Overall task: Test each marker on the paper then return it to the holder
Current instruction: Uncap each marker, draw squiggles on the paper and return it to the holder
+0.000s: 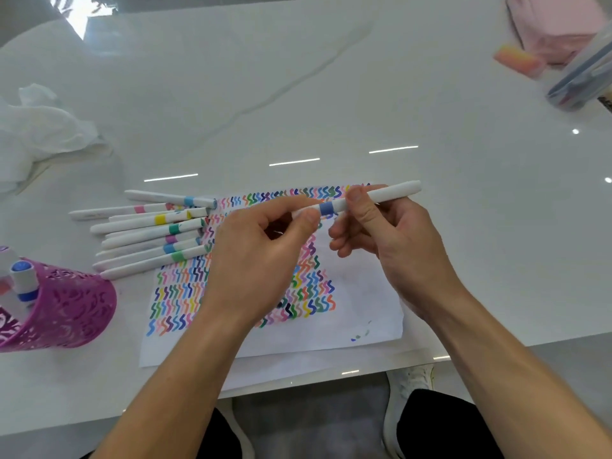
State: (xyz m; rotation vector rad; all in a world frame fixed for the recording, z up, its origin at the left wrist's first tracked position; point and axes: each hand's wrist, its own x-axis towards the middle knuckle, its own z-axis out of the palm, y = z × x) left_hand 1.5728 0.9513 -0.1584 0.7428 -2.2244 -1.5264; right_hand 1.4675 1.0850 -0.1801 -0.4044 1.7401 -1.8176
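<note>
At 6 o'clock, below the table's (331,94) near edge, a white shoe (410,385) and dark trousers (440,425).

Just beyond, flat on the table, the paper (364,313), filled with rows of coloured squiggles, its middle hidden by both forearms and hands.

Over the paper, the left hand (261,260), thumb and forefinger pinched on the marker (364,197) just left of its blue band. At 3 o'clock of it, the right hand (390,240), thumb and fingers curled round the white barrel. Marker held roughly level in the air above the paper's far part.

At 9 o'clock of the hands, loose markers (149,233) lying side by side, tips reaching the paper's left edge.

At 8 o'clock, the purple holder (73,309), a blue-capped marker (23,279) standing in it.

At 10 o'clock, a crumpled white tissue (39,127).

Farthest, at 2 o'clock, an orange-pink block (518,59), a clear case (583,77) of pens, and a blurred pink object (556,24), unidentifiable.
</note>
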